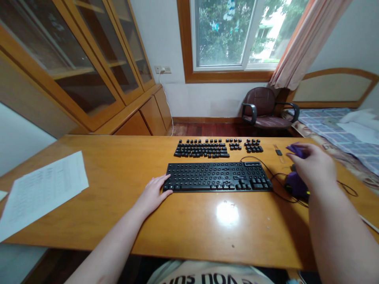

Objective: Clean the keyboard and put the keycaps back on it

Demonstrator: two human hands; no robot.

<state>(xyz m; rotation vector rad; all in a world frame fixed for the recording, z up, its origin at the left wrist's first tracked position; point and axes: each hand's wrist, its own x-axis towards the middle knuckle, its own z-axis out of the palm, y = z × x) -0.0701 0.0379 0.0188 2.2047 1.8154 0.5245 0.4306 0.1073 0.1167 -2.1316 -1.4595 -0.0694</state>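
Observation:
A black keyboard base [217,176] with most keycaps removed lies on the wooden desk [118,185]. Rows of loose black keycaps [203,148] are laid out behind it in keyboard order. My left hand [154,194] rests flat on the desk, fingers touching the keyboard's left end. My right hand [314,165] hovers to the right of the keyboard, fingers curled around a small purple object [294,149]. A second purple object [295,186] sits on the desk under that hand, beside the black cable [276,179].
A printed paper sheet [44,191] lies at the desk's left end. A single black keycap [278,152] sits apart at the right. Behind the desk stand a glass-door wooden cabinet [89,71], a brown armchair [265,108] and a bed [340,130].

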